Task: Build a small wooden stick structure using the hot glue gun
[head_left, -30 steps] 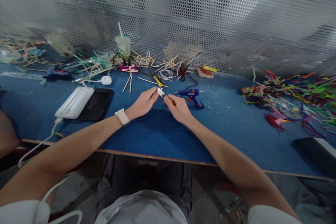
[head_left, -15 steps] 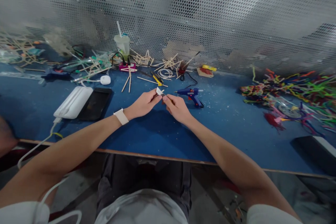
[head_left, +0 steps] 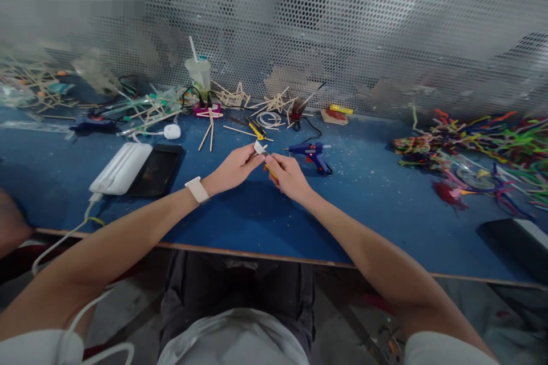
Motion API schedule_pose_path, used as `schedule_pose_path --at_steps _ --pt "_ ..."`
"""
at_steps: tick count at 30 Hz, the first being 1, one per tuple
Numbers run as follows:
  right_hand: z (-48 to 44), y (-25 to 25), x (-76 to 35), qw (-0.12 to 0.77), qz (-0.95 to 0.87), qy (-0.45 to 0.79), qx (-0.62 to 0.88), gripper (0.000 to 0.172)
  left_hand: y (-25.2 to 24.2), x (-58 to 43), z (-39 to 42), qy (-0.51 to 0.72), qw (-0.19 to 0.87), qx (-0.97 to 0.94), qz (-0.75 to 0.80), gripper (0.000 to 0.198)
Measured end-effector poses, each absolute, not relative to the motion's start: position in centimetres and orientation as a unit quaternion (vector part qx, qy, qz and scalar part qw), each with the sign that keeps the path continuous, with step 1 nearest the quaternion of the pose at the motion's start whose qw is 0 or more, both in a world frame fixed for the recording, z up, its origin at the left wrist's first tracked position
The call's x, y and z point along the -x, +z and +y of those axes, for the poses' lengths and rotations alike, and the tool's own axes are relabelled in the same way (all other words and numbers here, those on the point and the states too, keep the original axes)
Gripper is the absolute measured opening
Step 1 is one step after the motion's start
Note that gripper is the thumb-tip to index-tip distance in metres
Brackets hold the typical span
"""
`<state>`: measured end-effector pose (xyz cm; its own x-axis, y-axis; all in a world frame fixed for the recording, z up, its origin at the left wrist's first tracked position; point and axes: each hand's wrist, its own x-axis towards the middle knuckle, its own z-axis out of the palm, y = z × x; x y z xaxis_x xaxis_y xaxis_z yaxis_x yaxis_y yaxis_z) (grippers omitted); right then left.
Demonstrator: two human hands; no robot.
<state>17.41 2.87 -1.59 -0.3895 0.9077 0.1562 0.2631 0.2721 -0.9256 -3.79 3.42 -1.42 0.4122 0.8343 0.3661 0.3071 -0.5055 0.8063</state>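
Observation:
My left hand (head_left: 233,170), with a pale band on its wrist, pinches a small white piece (head_left: 259,148) over the blue table. Close beside it, my right hand (head_left: 289,175) is closed on a yellow-handled tool (head_left: 271,171), whose tip meets the white piece. Most of the tool is hidden by my fingers. A blue glue gun (head_left: 314,155) lies just right of my right hand. Beyond my hands lies a yellow cutter (head_left: 257,129) among thin wooden sticks (head_left: 206,134).
White power bank (head_left: 121,168) and black phone (head_left: 157,170) lie left; a cup with a straw (head_left: 199,75) stands at the back. Colourful pipe cleaners (head_left: 471,142) are heaped right, near a dark case (head_left: 514,245). Another person's arm (head_left: 12,222) shows at the left edge.
My right hand has turned slightly, so the tool's yellow handle now shows between its fingers. My left hand stays nearly in place.

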Motion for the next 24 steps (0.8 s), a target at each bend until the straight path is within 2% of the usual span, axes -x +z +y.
schedule_pose_path --at_steps 12,18,24 --pt "2.5 -2.1 -17.0 0.394 -0.692 0.433 0.421 0.074 -1.7 3.3 3.3 0.431 0.379 -0.728 0.375 0.038" --pt "2.1 -2.5 -16.2 0.423 -0.675 0.426 0.430 0.073 -2.0 2.6 3.0 0.464 0.380 -0.700 0.388 0.046" --pt "2.1 -2.5 -16.2 0.422 -0.674 0.428 0.429 0.071 -2.1 2.6 3.1 0.468 0.363 -0.704 0.391 0.042"
